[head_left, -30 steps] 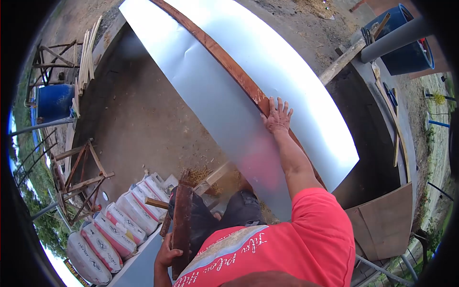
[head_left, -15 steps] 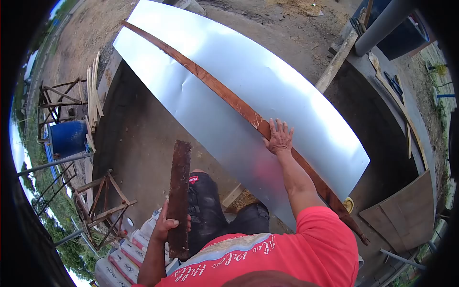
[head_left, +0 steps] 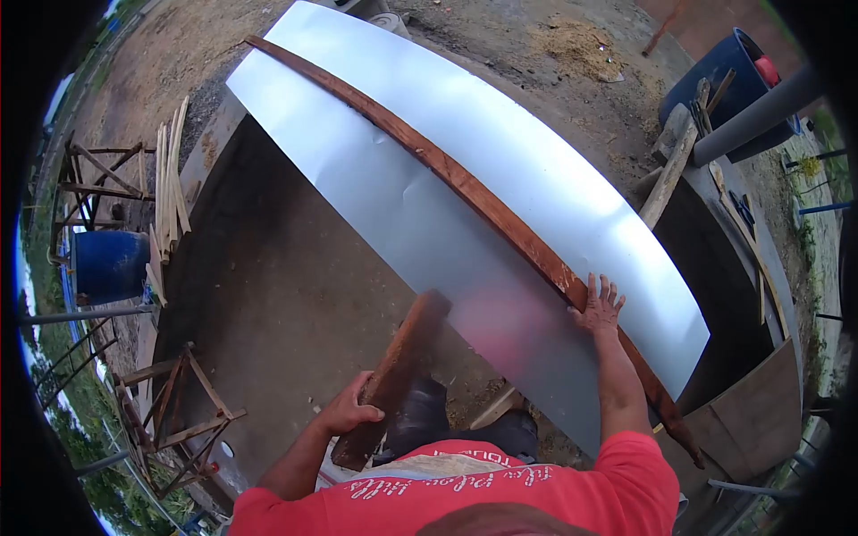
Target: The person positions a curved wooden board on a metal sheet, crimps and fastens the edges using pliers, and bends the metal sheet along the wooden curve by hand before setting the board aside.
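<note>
My left hand [head_left: 351, 406] is wrapped round a short, thick, reddish-brown wooden board [head_left: 398, 366], which slants up to the right. The board's far end is near the lower edge of a large shiny metal sheet [head_left: 393, 192]. Along the length of the sheet lies a long, narrow brown wooden strip [head_left: 465, 186], its near end reaching past the sheet. With fingers spread, my right hand [head_left: 599, 308] lies partly on this strip and partly on the metal. Part of the board's lower end is hidden by my left hand.
Wooden trestles [head_left: 183, 411] stand at the left, with a blue barrel [head_left: 109, 266] and thin wood strips [head_left: 170, 179] beyond. At the right are a grey pole [head_left: 760, 112], another blue barrel [head_left: 715, 85], a plank [head_left: 668, 179] and a brown panel [head_left: 751, 415].
My left hand has swung the short board from upright to a slant, its far end moving right towards the sheet. My right hand appears farther right, still on the strip. The view has shifted.
</note>
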`<state>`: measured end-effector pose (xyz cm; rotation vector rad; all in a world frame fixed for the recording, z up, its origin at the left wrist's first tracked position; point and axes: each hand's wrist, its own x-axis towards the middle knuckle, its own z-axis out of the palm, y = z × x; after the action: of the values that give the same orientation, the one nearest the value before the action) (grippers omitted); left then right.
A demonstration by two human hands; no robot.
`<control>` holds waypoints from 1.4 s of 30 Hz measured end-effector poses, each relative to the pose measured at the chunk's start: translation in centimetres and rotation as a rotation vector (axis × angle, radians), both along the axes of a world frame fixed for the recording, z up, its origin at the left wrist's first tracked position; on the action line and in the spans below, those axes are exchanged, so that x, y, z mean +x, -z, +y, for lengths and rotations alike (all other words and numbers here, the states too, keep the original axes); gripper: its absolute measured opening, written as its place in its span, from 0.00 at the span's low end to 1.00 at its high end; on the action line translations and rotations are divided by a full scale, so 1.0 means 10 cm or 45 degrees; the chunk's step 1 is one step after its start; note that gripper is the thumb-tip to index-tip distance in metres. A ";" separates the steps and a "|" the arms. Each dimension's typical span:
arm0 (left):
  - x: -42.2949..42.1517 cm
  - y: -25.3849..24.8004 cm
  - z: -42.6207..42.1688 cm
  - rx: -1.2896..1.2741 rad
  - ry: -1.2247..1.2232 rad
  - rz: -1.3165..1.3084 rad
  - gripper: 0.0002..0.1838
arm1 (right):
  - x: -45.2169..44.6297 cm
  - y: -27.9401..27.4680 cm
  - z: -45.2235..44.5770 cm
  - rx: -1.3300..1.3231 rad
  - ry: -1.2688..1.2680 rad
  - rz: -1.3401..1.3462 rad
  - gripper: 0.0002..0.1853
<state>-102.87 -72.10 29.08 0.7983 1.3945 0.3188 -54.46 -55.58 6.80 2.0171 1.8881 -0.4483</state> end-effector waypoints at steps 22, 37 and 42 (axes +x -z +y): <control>-3.09 0.87 0.31 -0.476 -0.717 0.016 0.32 | -2.75 -0.16 2.00 -0.337 0.287 0.130 0.59; -2.32 -0.44 2.13 0.597 0.051 0.635 0.42 | -2.79 -0.20 1.98 -0.283 0.353 0.159 0.54; -2.43 0.06 3.60 0.657 0.165 0.641 0.32 | -2.77 -0.12 1.96 -0.221 0.353 0.161 0.52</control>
<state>-127.22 -36.10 28.48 1.4626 1.7435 0.4006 -82.15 -36.00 7.96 2.1827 1.5770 -0.8003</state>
